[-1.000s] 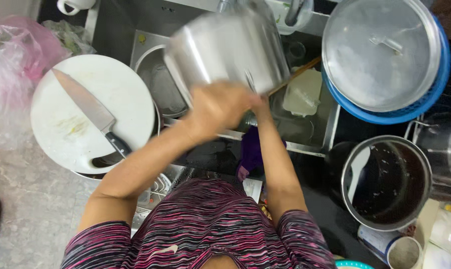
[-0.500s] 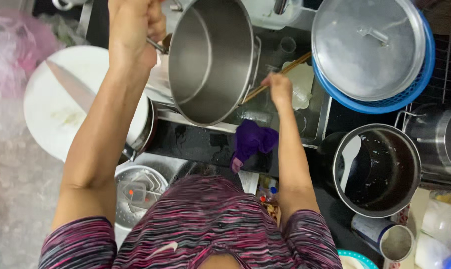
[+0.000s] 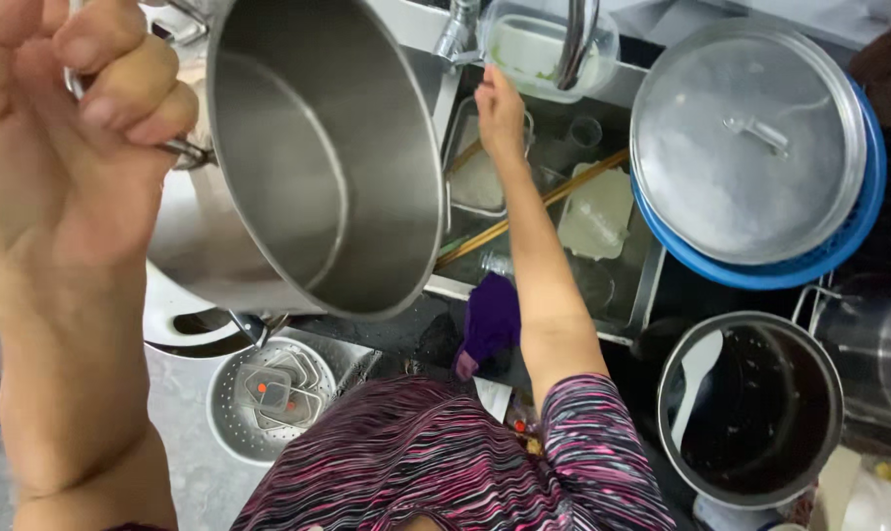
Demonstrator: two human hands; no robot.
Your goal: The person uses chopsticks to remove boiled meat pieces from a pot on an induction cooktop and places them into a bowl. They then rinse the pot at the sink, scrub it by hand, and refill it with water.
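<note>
The left hand [image 3: 67, 118] is curling its fingers tightly around the thin wire handle of a large steel pot [image 3: 308, 157], gripping it close to the camera at the upper left of the view. The pot is being held up in the air, tilted so that its open mouth is facing down and to the right, showing a bare, shiny inside. It is hanging above the left edge of the sink [image 3: 652, 285] and partly over the tabletop [image 3: 185, 452] beside it.

The right hand [image 3: 500, 108] is reaching forward into the sink, toward the tap [image 3: 573, 39]; its fingers are lying fairly flat and together, and whether it is holding anything cannot be told from this angle. Just past it a clear plastic container [image 3: 544, 44] is sitting under the tap. In the sink a metal tray [image 3: 480, 177], a pale square lid [image 3: 595, 211] and long wooden chopsticks [image 3: 534, 211] are lying among other dishes. A purple cloth [image 3: 490, 320] is draping over the sink's front edge, next to the right forearm.

To the right, a round metal lid [image 3: 745, 143] is resting on a blue basket [image 3: 839, 236]. Below that, a dark pot [image 3: 750, 408] is standing with a white spoon inside. Under the raised pot, a perforated metal strainer [image 3: 268, 398] is sitting on the tabletop with small clear lids in it.
</note>
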